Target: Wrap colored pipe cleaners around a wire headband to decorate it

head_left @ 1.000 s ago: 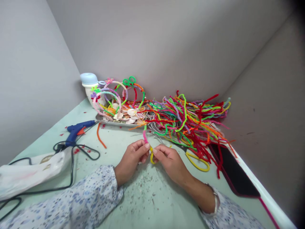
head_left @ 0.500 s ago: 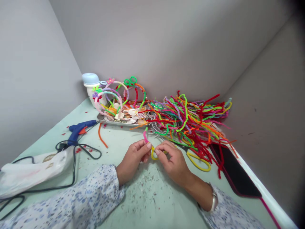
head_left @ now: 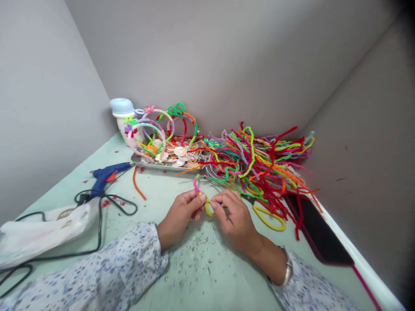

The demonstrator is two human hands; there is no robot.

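I'm watching the fuzzy strip (head_left: 196, 185), green-tipped, pink below, curving upright out of the left hand (head_left: 178, 217); and here's the yellow stem (head_left: 208, 210), bowing down between there and the right hand (head_left: 237, 222), partly hidden from me.

1. Glue gun (head_left: 112, 169): on the counter (head_left: 158, 190), left of the fingers (head_left: 197, 202).
2. Bag (head_left: 48, 235): well left of the fingers, a black cord (head_left: 100, 229) beside it.
3. Bottle (head_left: 123, 119): beyond the fingers, to the left, blue-lidded.
4. Tray (head_left: 168, 166): beyond the fingers, slightly left, holding shells (head_left: 180, 151).
5. Scissors (head_left: 256, 210): near the fingers, to the right, partly covered.
6. Phone (head_left: 324, 233): well right of the fingers, screen dark.
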